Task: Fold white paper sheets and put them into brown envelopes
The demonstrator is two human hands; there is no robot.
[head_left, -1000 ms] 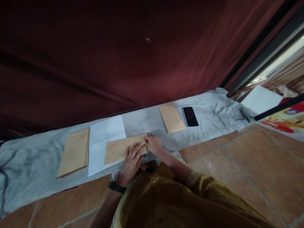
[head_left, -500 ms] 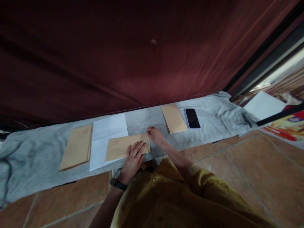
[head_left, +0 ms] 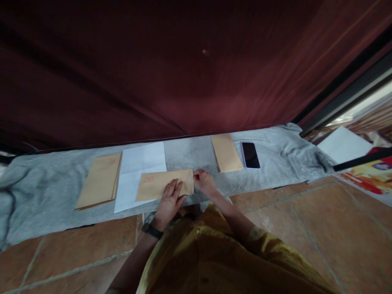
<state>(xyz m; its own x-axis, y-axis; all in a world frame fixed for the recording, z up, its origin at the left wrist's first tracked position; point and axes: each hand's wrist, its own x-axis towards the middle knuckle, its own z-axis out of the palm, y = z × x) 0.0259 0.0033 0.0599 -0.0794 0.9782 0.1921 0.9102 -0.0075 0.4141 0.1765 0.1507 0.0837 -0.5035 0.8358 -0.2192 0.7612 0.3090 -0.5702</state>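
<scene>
A brown paper envelope (head_left: 156,185) lies crosswise, its left part over a white paper sheet (head_left: 137,157). My left hand (head_left: 168,204), with a dark watch at the wrist, rests with its fingers on the envelope's right half, pressing it flat. Just off the envelope's right end is my right hand (head_left: 206,182), its fingers pinched together. Whatever may be between those fingertips is too small to make out. A thin pale line runs along the envelope's right end, close to the right hand.
On the grey cloth (head_left: 190,153) are a left stack of brown envelopes (head_left: 99,179), a right stack (head_left: 226,153) and a phone (head_left: 250,155). A dark red curtain (head_left: 183,81) hangs behind. Tiled floor (head_left: 275,212) borders the near edge; a white sheet (head_left: 344,145) lies far right.
My right hand has shifted from the envelope's upper right corner to just beyond its right end. The left hand stays on the envelope, its fingers slightly closer together. The view has shifted slightly.
</scene>
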